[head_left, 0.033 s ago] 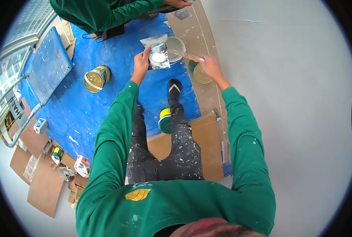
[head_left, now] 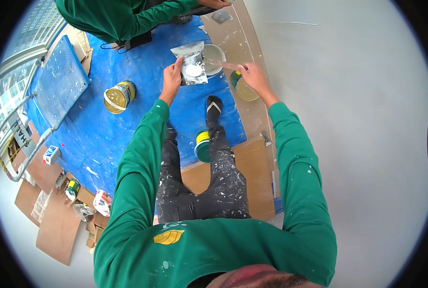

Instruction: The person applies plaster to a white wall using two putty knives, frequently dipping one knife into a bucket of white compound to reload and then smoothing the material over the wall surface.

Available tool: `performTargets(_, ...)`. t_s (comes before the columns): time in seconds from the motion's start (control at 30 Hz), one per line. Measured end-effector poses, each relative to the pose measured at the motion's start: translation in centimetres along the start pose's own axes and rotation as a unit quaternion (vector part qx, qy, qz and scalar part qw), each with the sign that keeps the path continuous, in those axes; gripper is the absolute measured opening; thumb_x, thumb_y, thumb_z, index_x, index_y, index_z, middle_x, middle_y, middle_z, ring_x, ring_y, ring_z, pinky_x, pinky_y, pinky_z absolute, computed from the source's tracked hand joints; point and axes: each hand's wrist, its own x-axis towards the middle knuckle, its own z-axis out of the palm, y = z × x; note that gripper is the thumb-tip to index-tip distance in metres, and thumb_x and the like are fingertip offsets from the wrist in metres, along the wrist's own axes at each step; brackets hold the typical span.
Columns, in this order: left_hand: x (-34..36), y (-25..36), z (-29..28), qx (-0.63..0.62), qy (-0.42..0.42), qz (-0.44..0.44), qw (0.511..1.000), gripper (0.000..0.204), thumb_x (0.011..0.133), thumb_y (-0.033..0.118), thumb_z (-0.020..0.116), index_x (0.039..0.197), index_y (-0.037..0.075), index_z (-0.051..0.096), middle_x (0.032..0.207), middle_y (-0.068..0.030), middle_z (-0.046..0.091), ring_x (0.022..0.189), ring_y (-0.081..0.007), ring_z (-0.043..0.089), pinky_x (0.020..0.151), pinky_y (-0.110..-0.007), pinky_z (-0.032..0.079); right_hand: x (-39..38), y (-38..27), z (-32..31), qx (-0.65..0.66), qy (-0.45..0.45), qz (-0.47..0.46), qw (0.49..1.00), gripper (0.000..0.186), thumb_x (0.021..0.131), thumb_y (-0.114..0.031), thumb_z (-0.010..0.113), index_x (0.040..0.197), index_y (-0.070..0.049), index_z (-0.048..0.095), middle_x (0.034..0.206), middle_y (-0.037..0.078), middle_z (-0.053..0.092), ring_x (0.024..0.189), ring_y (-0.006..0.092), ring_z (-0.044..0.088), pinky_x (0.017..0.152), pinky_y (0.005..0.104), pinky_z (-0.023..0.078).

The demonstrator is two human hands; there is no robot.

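My left hand (head_left: 171, 77) grips a thin, paint-smeared square plate (head_left: 185, 52) with a white lump of compound (head_left: 193, 70) on it. My right hand (head_left: 252, 77) is closed on a long, flat spreading tool (head_left: 229, 65), whose blurred far end reaches to the plate's right edge. Under the plate and tool sits a round white bucket (head_left: 218, 52), partly hidden. A greenish tub (head_left: 247, 92) is just below my right hand, and a yellow-and-green bucket (head_left: 202, 151) stands by my right leg.
A co-worker in a green sleeve (head_left: 146, 19) crouches at the top. A blue tarp (head_left: 108, 144) holds a gold can (head_left: 118, 98). A blue platform (head_left: 62, 81) with metal rails stands left. Cardboard sheets (head_left: 55, 235) and containers lie lower left. A grey surface (head_left: 348, 120) spans the right.
My right hand has shifted slightly up and to the left with the tool. My left hand and the plate stay almost where they were.
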Motion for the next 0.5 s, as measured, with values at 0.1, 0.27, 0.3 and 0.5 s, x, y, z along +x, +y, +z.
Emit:
performTargets(0.1,-0.3,0.1,-0.1,-0.02,-0.015,-0.012,1.0,0.056,0.104,0.049,0.056,0.066,0.008,0.053,0.066,0.0061,0.043,0.061,-0.0058,0.033,0.051,-0.031,0.028,1.2,-4.2,1.7,0.3,-0.098,0.128,0.94,0.044,0.095,-0.042,0.067,0.117,-0.004,0.067,0.106,0.016,0.071,0.091,0.0307,0.067,0.079,0.0431,0.053)
performTargets(0.27,-1.5,1.2,2.0,-0.181,-0.017,-0.047,0.982,0.055,0.105,0.05,0.053,0.086,0.0,0.066,0.082,0.0014,0.061,0.068,-0.0067,0.046,0.059,-0.027,0.041,-0.1,-8.0,5.1,0.665,-0.167,0.167,0.708,0.035,0.097,-0.038,0.068,0.116,-0.009,0.068,0.106,0.007,0.071,0.093,0.0167,0.066,0.083,0.0346,0.052)
performTargets(0.3,-1.3,1.7,2.1,-0.192,-0.038,-0.057,0.979,0.055,0.105,0.051,0.052,0.095,-0.002,0.066,0.089,-0.0012,0.064,0.075,-0.0088,0.053,0.066,-0.028,0.045,-0.3,-9.0,5.2,0.709,-0.164,0.157,0.668,0.032,0.098,-0.035,0.068,0.116,-0.008,0.068,0.108,0.007,0.071,0.095,0.0164,0.066,0.085,0.034,0.053)
performTargets(0.5,-1.7,2.3,1.6,-0.153,-0.098,-0.079,0.98,0.059,0.104,0.052,0.052,0.11,-0.005,0.066,0.099,-0.0063,0.071,0.086,-0.013,0.066,0.079,-0.029,0.054,-0.6,-10.3,6.9,0.784,-0.049,0.108,0.609,0.024,0.099,-0.021,0.067,0.106,0.002,0.068,0.098,0.008,0.073,0.089,0.0155,0.07,0.08,0.0332,0.057)
